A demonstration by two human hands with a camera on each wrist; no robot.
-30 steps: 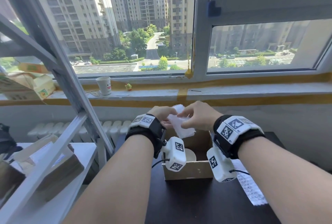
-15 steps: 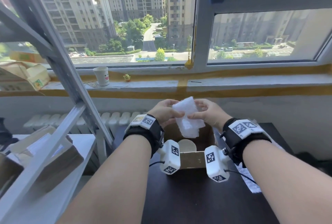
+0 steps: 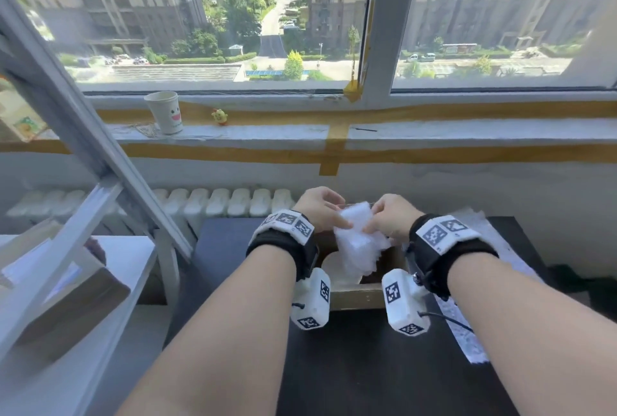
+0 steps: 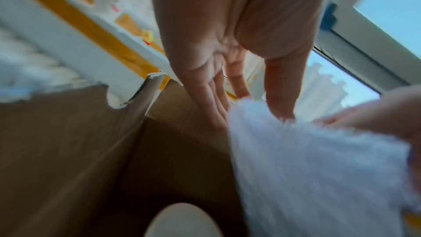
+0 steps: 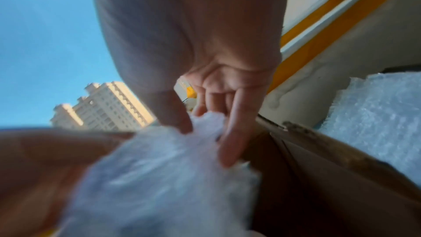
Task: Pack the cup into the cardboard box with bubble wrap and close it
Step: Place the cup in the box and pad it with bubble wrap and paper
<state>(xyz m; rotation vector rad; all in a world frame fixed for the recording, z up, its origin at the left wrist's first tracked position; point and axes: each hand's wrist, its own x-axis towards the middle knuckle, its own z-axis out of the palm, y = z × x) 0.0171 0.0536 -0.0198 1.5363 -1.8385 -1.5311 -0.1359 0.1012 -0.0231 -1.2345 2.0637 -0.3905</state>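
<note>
Over the open cardboard box [image 3: 357,297] on the dark table [image 3: 350,365], both hands hold one piece of white bubble wrap [image 3: 359,242]. My left hand [image 3: 339,220] pinches its upper left edge; the left wrist view shows the thumb [image 4: 280,96] on the bubble wrap [image 4: 307,168]. My right hand [image 3: 372,225] pinches the upper right edge, its fingers [image 5: 230,141] bunched into the bubble wrap [image 5: 159,177]. The wrap's lower end hangs into the box. A white cup [image 3: 332,270] stands inside the box at its left, its rim [image 4: 182,221] below my left hand.
A second sheet of bubble wrap [image 3: 464,335] lies on the table to the right of the box. A white shelf frame [image 3: 83,135] with cardboard boxes [image 3: 66,302] stands at left. A paper cup [image 3: 166,112] and a small yellow toy [image 3: 219,116] sit on the windowsill.
The folded wrap has been spread out between the two hands. Both hands have come down with it, so its lower end now reaches into the box.
</note>
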